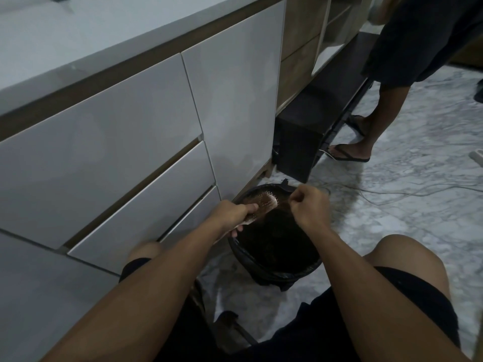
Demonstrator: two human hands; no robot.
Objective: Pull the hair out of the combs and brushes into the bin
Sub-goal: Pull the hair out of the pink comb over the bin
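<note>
My left hand grips the handle of a pinkish hairbrush, bristles up, held over the far rim of a black bin lined with a dark bag. My right hand is pinched shut just right of the brush head, with a thin tuft of brown hair stretched between its fingers and the bristles. A dark mass of hair lies inside the bin, below both hands.
White cabinet drawers stand close on the left. A black low unit is behind the bin. Cables run across the marble floor. Another person's legs in sandals stand at the right. My knees flank the bin.
</note>
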